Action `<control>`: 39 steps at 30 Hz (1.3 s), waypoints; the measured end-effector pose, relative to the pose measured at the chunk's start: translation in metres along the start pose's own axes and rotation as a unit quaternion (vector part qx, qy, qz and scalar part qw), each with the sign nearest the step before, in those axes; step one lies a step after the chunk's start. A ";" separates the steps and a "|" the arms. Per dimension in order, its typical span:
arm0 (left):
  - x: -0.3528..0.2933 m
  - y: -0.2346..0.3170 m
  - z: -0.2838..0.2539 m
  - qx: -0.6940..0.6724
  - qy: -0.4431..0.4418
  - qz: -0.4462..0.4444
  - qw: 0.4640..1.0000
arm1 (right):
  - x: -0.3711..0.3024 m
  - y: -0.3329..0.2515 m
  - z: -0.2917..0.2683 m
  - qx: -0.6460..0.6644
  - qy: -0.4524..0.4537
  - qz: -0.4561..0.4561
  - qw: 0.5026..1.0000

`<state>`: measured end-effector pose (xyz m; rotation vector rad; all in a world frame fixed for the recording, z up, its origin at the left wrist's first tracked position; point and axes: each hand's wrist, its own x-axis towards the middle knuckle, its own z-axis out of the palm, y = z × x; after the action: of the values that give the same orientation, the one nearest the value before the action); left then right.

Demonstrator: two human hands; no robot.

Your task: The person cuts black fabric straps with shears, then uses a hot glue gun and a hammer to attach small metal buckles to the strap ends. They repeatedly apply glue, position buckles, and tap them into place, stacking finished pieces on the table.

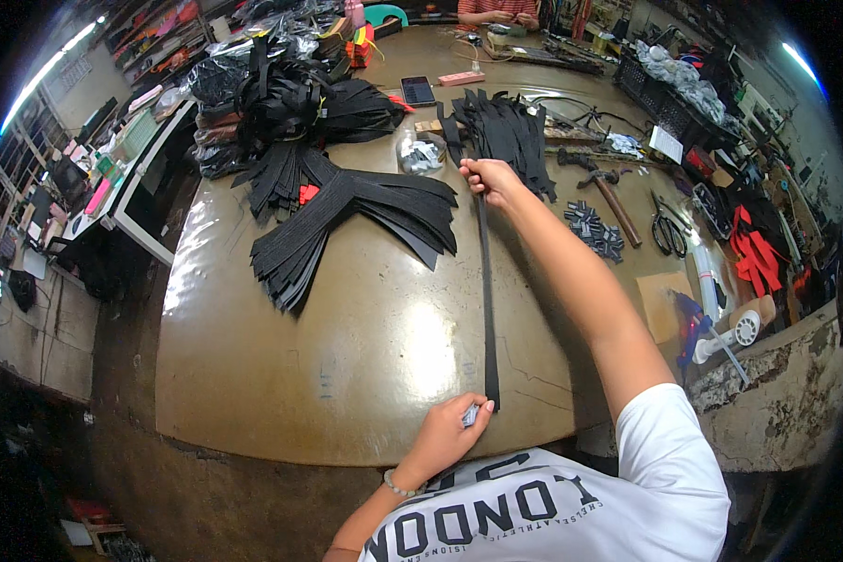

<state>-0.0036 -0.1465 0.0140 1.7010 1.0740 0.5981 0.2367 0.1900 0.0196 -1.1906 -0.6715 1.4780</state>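
Observation:
A long black strap [486, 290] runs straight along the table, from near its front edge to the far middle. My right hand [487, 180] is closed around the strap's far end, the arm stretched out. At the near end, my left hand [445, 433] is closed on a small pale grey piece [470, 415], its thumb tip touching the strap. What exactly that piece is cannot be made out. Just beyond my right hand lies a fan of black straps [506, 136]. Bundled black straps [347, 201], tied with something red, lie to the left.
On the right are a pile of grey clips [593, 230], a hammer [618, 211], black-handled scissors [668, 234] and a blue glue gun [691, 328]. A phone [418, 91] lies at the back. Behind the table sits another person [498, 11] in a striped shirt.

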 end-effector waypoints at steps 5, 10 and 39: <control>0.002 -0.005 0.005 0.014 0.036 0.032 0.999 | -0.004 0.005 0.011 -0.011 0.038 0.018 0.999; -0.012 -0.001 0.003 0.032 0.024 0.038 0.998 | -0.030 0.002 0.004 -0.038 -0.025 0.074 0.996; -0.047 -0.001 0.001 0.231 0.041 0.139 0.962 | -0.224 0.095 -0.016 -0.633 -0.174 -0.322 0.682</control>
<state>-0.0261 -0.1878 0.0171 2.2775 1.0978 0.6302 0.1995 -0.0505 0.0017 -1.3448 -2.3465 0.4449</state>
